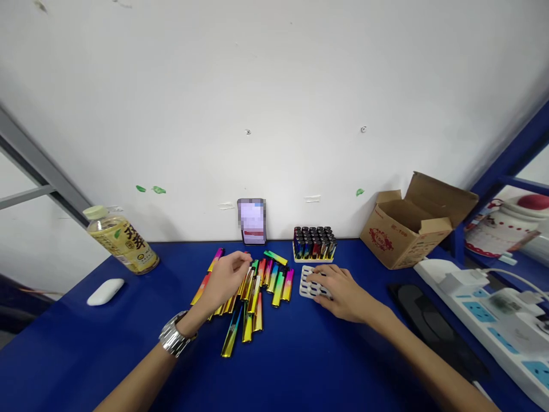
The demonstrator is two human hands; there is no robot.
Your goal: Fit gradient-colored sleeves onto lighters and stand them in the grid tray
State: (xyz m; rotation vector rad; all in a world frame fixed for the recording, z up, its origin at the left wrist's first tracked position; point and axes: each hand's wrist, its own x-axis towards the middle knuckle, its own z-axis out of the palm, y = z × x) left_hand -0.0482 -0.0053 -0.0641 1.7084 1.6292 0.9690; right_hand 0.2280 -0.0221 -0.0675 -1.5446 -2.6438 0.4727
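A loose pile of shiny lighters (278, 289), in rainbow colours fading to gold, lies on the blue table. Above the pile's left part is my left hand (225, 280), with a metal watch on its wrist. Its fingers are curled together; anything between them is hidden. To the right of the pile lies a white plastic tray with oval holes (306, 286). My right hand (341, 292) holds it by its right side, fingers over the top and thumb at the near edge. Behind it, against the wall, a second tray holds rows of upright lighters (315, 246).
A phone (253, 222) leans on the wall behind the pile. At left are a tilted drink bottle (124, 240) and a white mouse (105, 291). An open cardboard box (394, 240), a black phone-like slab (433, 326) and a power strip (484, 320) occupy the right side.
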